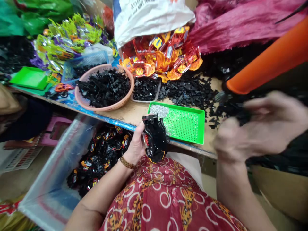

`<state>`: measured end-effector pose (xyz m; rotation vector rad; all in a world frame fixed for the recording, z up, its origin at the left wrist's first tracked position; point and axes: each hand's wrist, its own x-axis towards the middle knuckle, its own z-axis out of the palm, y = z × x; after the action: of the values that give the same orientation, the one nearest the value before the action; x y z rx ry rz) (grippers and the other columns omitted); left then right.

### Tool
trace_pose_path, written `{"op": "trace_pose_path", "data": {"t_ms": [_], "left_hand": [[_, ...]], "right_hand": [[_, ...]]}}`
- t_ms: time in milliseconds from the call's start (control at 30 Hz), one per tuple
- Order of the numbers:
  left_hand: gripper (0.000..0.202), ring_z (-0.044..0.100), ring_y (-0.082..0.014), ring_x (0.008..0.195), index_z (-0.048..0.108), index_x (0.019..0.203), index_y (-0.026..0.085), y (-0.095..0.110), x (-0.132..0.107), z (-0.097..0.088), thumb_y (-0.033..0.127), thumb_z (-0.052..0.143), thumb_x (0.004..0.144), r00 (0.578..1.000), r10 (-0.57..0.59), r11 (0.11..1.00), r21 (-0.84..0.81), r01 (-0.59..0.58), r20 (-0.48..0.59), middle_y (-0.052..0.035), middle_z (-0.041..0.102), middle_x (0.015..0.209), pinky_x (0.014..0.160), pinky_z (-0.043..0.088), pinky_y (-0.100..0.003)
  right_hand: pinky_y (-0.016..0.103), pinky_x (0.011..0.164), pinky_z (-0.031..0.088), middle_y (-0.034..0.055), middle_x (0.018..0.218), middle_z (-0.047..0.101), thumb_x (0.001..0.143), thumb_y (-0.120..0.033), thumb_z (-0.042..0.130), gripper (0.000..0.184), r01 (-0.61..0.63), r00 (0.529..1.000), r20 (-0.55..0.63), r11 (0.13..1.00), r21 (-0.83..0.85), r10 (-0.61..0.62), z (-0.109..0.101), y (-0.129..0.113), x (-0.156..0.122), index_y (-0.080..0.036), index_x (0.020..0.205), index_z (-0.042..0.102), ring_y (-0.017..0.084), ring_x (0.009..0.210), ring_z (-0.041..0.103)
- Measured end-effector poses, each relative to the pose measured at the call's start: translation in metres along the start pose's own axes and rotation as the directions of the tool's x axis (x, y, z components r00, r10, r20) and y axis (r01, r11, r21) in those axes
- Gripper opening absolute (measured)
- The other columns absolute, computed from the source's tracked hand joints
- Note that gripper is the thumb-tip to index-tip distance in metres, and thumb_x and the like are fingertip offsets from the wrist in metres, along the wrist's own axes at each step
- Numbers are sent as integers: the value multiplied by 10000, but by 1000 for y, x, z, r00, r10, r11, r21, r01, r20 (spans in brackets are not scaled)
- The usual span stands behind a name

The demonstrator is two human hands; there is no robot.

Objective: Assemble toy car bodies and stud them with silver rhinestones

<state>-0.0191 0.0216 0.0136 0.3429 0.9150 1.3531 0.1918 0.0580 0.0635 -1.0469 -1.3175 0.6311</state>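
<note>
My left hand (137,143) is closed around a black toy car (156,139), fingers along its left side, in front of my body. The car's black underside faces me, with a bit of orange at its lower edge. Behind the car lies a green perforated tray (186,123) with small silvery screws (159,110) heaped in its left corner. My right hand (260,128) is raised at the right, below an orange tube-shaped thing (267,61) with a dark end. Motion smears its fingers, so whether it holds anything cannot be made out.
A pink basket (80,96) and a clear tray (158,91) hold black plastic parts; loose black parts (190,88) cover the bench behind. Red-orange toy pieces (161,61) spill from a white bag (154,19). Below left, a plastic-lined bin (51,179) contains several toy cars (98,160).
</note>
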Motion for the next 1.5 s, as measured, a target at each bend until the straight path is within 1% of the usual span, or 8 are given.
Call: {"op": "trace_pose_path", "data": {"t_ms": [67, 133, 367, 633, 733, 1067, 1233, 1500], "left_hand": [[558, 703, -271, 1100, 708, 1216, 245, -3, -1, 0, 557, 807, 764, 997, 75, 997, 32, -76, 18, -64, 750, 1159, 937, 574, -371], [565, 682, -237, 1094, 677, 1272, 255, -6, -3, 0, 504, 822, 785, 990, 140, 987, 83, -139, -6, -52, 721, 1203, 948, 551, -337], [658, 661, -259, 1087, 687, 1289, 267, 6, -6, -12, 534, 876, 718, 977, 214, 947, 242, -213, 21, -56, 719, 1205, 939, 524, -335], [454, 688, -130, 751, 754, 957, 190, 32, 6, -25, 512, 912, 679, 982, 155, 987, 60, -149, -104, -2, 757, 915, 725, 562, -226], [452, 630, -83, 599, 685, 811, 166, 37, 10, -32, 469, 955, 613, 977, 109, 994, -2, -112, -182, 44, 707, 745, 595, 537, -188], [533, 562, -65, 486, 606, 754, 157, 37, 12, -49, 481, 980, 557, 962, -12, 999, -45, -1, -272, 63, 656, 624, 486, 503, -176], [527, 578, -65, 507, 622, 767, 150, 34, 10, -53, 496, 971, 577, 970, -15, 998, -67, -2, -241, 53, 666, 638, 508, 506, -170], [425, 562, -51, 526, 619, 818, 158, 21, 9, -70, 448, 912, 712, 975, -20, 997, -75, 4, -221, 60, 632, 662, 540, 477, -151]], "right_hand": [[469, 783, 625, 18, 988, 682, 701, -288, 815, 585, 315, 930, 228, 945, -92, -288, 20, -3, -26, -371, 1254, 644, 292, 922, 686], [429, 715, 651, 65, 995, 731, 768, -280, 759, 652, 332, 778, 580, 942, -54, -242, 44, -4, -47, -253, 1385, 547, 263, 832, 726], [308, 702, 645, 31, 910, 764, 792, -137, 643, 341, -153, 801, 593, 985, 76, 79, 76, 7, -59, -244, 1115, 620, 192, 759, 747], [261, 642, 568, 25, 815, 730, 871, -311, 672, 157, -536, 654, 733, 797, 276, 186, 94, 19, -45, -204, 986, 663, 150, 703, 680], [267, 652, 558, 11, 771, 696, 829, -199, 641, 114, -372, 625, 763, 922, 106, 165, 100, 21, -26, -185, 934, 684, 138, 687, 647], [264, 561, 456, 1, 679, 639, 795, -288, 612, 158, -28, 814, 576, 996, -88, 74, 162, 64, 69, -170, 877, 677, 122, 586, 556], [344, 769, 475, 42, 814, 686, 793, -218, 620, 163, 415, 632, 752, 902, -124, -187, 232, 54, 93, -165, 923, 704, 192, 793, 592], [399, 830, 419, 116, 948, 729, 790, -206, 629, 176, 697, 405, 913, 663, -272, -52, 286, 46, 97, -154, 920, 735, 282, 953, 563]]}}
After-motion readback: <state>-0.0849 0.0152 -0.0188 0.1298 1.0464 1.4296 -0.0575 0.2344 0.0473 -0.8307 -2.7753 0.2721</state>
